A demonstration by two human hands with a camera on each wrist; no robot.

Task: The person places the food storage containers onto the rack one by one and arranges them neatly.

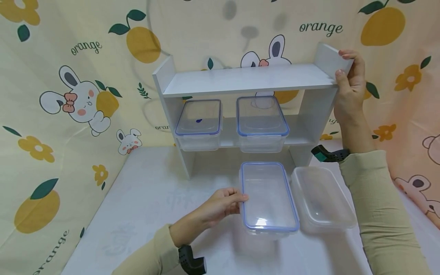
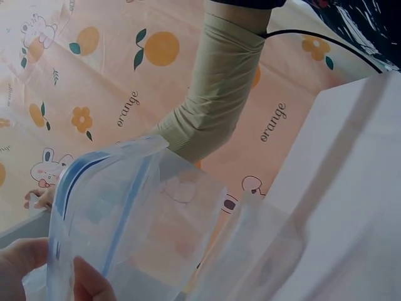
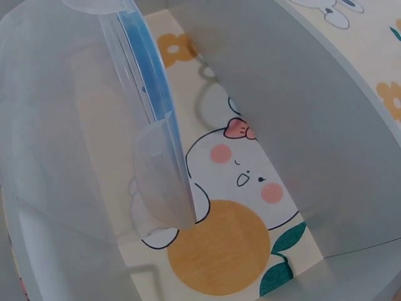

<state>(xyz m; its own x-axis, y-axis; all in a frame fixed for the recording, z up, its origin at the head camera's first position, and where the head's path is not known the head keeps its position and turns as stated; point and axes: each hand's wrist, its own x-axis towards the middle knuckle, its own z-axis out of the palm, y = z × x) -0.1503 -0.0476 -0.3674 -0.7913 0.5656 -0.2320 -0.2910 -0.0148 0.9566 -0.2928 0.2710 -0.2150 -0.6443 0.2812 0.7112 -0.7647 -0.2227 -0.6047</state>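
My left hand pinches the left edge of a clear food container with a blue-sealed lid, thumb on top. A shadow falls on the table below this container. In the left wrist view, thumb and fingertip clasp the rim of the same food container. Up at the right, my right hand grips the raised side panel of a white two-tier shelf. Two more lidded containers, one left and one right, sit on its middle board, jutting past the front edge.
A frosted container without a blue rim lies on the white table, just right of the held one. Behind the shelf hangs a printed cloth with oranges and rabbits. The right wrist view shows a container's blue seal inside the shelf.
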